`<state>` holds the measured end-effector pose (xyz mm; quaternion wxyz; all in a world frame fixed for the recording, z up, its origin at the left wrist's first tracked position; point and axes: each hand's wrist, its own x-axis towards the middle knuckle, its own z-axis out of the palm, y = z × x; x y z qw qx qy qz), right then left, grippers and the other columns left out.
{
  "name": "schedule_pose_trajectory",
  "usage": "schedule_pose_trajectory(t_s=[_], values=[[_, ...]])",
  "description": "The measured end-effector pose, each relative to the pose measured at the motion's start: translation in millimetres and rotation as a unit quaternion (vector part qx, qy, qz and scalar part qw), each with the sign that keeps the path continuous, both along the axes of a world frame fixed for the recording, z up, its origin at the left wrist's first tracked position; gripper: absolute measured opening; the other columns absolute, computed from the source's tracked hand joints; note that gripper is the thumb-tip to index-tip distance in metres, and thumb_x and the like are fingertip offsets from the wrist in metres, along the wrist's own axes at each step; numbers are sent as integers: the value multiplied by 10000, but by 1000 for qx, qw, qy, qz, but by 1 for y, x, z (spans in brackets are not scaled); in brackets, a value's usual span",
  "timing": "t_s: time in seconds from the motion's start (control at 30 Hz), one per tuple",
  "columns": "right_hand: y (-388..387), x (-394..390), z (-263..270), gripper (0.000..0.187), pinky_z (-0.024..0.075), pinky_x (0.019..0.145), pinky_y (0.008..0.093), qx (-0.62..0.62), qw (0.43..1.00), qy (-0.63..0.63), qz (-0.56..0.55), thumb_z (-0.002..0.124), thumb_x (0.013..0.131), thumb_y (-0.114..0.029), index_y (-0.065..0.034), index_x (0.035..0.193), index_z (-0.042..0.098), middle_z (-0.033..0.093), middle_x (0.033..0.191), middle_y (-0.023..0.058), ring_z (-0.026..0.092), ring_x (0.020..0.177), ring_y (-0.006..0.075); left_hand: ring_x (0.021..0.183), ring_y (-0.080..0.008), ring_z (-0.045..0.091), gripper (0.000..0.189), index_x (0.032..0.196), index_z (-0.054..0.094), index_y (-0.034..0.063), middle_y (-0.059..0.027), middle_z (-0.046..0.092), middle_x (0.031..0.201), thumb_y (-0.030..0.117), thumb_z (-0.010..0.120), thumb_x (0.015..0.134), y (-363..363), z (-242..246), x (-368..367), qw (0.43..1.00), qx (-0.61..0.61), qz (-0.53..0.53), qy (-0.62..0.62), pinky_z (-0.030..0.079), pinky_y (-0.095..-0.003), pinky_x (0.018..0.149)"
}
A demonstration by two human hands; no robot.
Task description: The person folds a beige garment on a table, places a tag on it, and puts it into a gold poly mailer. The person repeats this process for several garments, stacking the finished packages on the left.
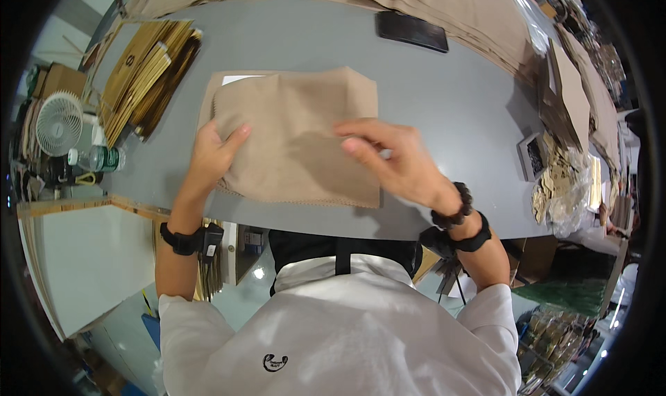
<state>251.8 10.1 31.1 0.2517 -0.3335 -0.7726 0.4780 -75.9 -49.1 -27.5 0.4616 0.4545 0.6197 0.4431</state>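
A folded piece of beige cloth (291,136) with zigzag-cut edges lies on the grey tabletop (291,34) in front of me. A white sheet (239,78) peeks out at its far left corner. My left hand (216,151) grips the cloth's left edge, with the thumb on top and the fingers hidden beneath. Over the right part of the cloth is my right hand (387,156), thumb and forefinger a little apart. Nothing shows between those fingertips, and whether they touch the cloth cannot be told.
A black smartphone (412,31) lies near long folded beige fabric (442,11) at the far edge. At left are stacked golden-brown packets (145,68), a plastic bottle (99,158) and a white fan (60,123). Right, a small grey box (532,156) sits beside crumpled clear plastic (570,203).
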Motion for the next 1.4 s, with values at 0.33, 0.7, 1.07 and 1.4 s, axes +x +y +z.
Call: schedule_pose_trajectory(t_s=[0.33, 0.7, 1.07, 1.4], values=[[1, 23, -33, 261, 578, 805, 371, 154, 984, -57, -70, 694, 1018, -207, -46, 1221, 719, 737, 1175, 145, 713, 991, 289, 1091, -154, 660, 549, 1407, 600, -51, -106, 714, 1235, 213, 792, 966, 4, -14, -49, 975, 24, 95, 200, 543, -312, 938], [-11, 19, -52, 328, 510, 1021, 439, 280, 946, -162, 14, 697, 980, -258, -83, 1256, 657, 602, 1392, 116, 590, 1257, 316, 1296, -409, 523, 470, 1446, 585, 82, -224, 526, 1454, 154, 689, 994, 11, -38, -63, 819, 178, -24, 544, 420, -478, 1108], [10, 218, -42, 163, 602, 766, 402, 234, 884, -212, -344, 702, 961, -178, -77, 1079, 755, 751, 1128, 107, 744, 875, 343, 1350, -441, 446, 477, 1492, 501, -5, -265, 465, 1471, 157, 563, 1048, 1, -38, 40, 819, 139, -67, 553, 356, -541, 1141], [22, 455, -52, 341, 559, 899, 483, 97, 667, -472, -569, 685, 917, -354, -79, 1088, 792, 757, 1070, 237, 721, 1031, 411, 1346, -413, 442, 540, 1506, 521, 62, -221, 455, 1489, 187, 649, 996, 10, -33, 90, 855, 159, -79, 488, 337, -530, 1140]])
